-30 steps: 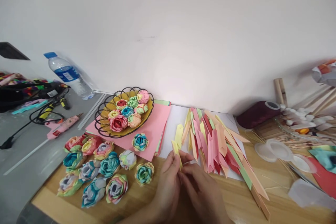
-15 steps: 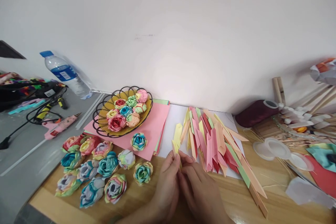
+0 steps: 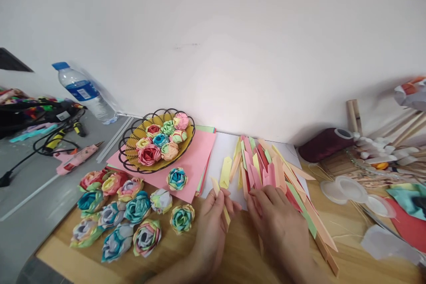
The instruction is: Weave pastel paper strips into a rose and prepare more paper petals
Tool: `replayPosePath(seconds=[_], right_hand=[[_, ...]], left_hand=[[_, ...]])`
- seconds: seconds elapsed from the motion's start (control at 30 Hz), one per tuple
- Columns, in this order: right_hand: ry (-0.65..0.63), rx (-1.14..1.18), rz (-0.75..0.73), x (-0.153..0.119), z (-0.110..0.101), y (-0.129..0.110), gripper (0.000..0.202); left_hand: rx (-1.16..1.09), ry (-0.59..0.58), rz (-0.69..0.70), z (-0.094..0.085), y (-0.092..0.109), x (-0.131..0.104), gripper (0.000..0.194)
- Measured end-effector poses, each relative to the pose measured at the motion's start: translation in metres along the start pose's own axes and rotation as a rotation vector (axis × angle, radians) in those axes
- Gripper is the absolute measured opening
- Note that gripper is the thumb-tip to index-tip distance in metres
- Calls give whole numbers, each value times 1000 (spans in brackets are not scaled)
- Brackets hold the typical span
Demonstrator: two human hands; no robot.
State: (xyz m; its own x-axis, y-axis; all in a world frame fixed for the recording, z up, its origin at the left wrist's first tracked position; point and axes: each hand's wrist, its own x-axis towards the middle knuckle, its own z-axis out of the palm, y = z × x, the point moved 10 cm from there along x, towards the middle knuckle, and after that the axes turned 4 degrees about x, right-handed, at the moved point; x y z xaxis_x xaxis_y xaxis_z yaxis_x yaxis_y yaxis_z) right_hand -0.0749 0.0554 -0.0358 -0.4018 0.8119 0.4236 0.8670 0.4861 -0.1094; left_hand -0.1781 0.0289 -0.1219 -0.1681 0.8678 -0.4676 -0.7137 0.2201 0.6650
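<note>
Between the thumb and fingers of my left hand (image 3: 213, 219), a folded pale-yellow paper strip (image 3: 226, 218) is pinched, its pointed upper end sticking out above the thumb. My right hand (image 3: 278, 217) lies over the lower part of a pile of folded paper strips (image 3: 254, 173) in pink, peach, red, green and yellow. Its fingers are curled down, and the end of a peach strip (image 3: 261, 245) shows below them; the grip itself is partly hidden. Just beyond my left hand, another yellow folded strip (image 3: 226, 172) lies on white paper (image 3: 218, 151).
Several folded paper flowers (image 3: 137, 208) stand at the left, more in a woven basket (image 3: 124, 151) on pink paper (image 3: 199, 155). A glue gun (image 3: 75, 159) and water bottle (image 3: 83, 91) are farther left. A thread spool (image 3: 321, 144) and plastic lids (image 3: 354, 190) sit right.
My hands have parted: the right has moved right onto the strip pile, while the left keeps the yellow strip, now tilted differently.
</note>
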Motion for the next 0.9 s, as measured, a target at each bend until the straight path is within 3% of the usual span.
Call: replayPosePath(seconds=[0.13, 0.43, 0.7, 0.9], right_hand=[[-77, -130, -3, 5, 11, 2, 28], [-92, -279, -26, 17, 15, -9, 26], [-87, -244, 6, 14, 22, -9, 27], [-97, -206, 30, 15, 21, -10, 13]], left_hand=[[4, -1, -11, 0, -1, -3, 27], [148, 94, 20, -9, 7, -5, 38], [105, 44, 3, -5, 1, 0, 39], [160, -22, 81, 4, 12, 0, 24]])
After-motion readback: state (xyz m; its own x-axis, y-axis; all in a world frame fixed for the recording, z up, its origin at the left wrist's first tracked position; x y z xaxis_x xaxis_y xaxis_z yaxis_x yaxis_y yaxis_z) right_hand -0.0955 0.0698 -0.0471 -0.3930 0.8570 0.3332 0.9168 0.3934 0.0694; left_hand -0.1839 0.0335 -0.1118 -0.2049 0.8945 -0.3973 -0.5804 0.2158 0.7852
